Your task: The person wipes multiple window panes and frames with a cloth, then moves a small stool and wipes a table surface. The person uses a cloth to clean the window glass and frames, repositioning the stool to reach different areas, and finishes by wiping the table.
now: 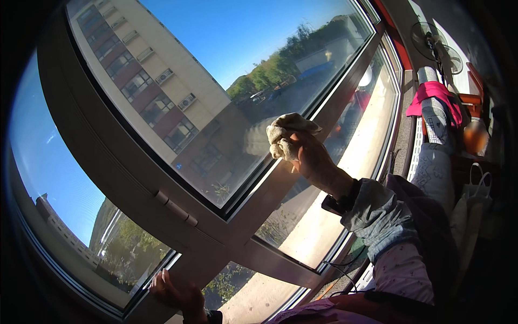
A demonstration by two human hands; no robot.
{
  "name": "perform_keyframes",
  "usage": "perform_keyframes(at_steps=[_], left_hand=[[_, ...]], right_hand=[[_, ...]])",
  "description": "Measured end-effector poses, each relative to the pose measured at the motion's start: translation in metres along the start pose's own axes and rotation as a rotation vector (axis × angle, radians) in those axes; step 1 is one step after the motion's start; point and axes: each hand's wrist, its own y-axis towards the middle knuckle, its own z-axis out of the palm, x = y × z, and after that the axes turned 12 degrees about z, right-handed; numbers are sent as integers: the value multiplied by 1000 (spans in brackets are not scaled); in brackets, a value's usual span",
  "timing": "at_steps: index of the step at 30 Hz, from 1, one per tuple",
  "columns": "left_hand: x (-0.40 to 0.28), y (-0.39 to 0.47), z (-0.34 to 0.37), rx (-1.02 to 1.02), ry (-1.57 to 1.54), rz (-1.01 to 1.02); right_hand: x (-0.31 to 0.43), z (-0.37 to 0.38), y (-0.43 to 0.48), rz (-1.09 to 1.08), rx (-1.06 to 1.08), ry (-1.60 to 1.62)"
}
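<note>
My right hand [313,160] grips a bunched beige cloth [282,139] at the lower edge of a large window pane [259,133]. The cloth overlaps the black seal and the frame bar in view; whether it presses on the glass I cannot tell. A dark band circles my right wrist above a denim-like cuff [380,214]. Down at the lower left, my left hand [178,293] is at the brown window frame [210,239], its fingers by the edge of the left pane [121,239]. Nothing shows in that hand, and its lower part is in shadow.
A hinge [176,208] joins the frame left of the large pane. Along the right side lie patterned rolls [435,170], a pink cloth [437,99], a white bag [477,190] and a fan [429,42]. Dark cables [344,271] run by the sill. Outside stands a tall building [149,81].
</note>
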Motion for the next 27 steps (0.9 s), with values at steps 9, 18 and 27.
perform_keyframes(at_steps=[9, 18, 27], left_hand=[[-1, -1, 1, -9, -12, -26], [-3, 6, -1, -61, -54, 3], [-11, 13, -4, -58, -60, -53]], right_hand=[[44, 10, -1, 0, 55, -45], [-71, -59, 139, 394, -403, -83], [64, 75, 114, -141, 218, 209]])
